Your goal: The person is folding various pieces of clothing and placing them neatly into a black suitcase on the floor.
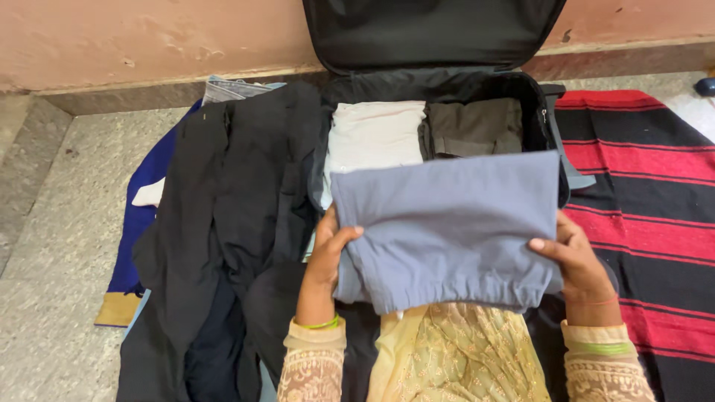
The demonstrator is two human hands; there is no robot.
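Both hands grip a folded grey-blue garment [447, 223]: left hand [328, 257] & right hand [573, 260] at its sides. It's held over open black suitcase [544, 112].

Worn on the head, looking steeply down and forward, close over both hands and a folded grey garment [447, 231]. Facing an open black suitcase [439, 89] against the wall. Single view only, nothing shared.

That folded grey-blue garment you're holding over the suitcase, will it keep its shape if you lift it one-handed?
Probably not: the folded grey-blue garment is soft cloth, held at both sides by the left hand and right hand. Its lower edge already sags, so it would likely droop or unfold. It looks light.
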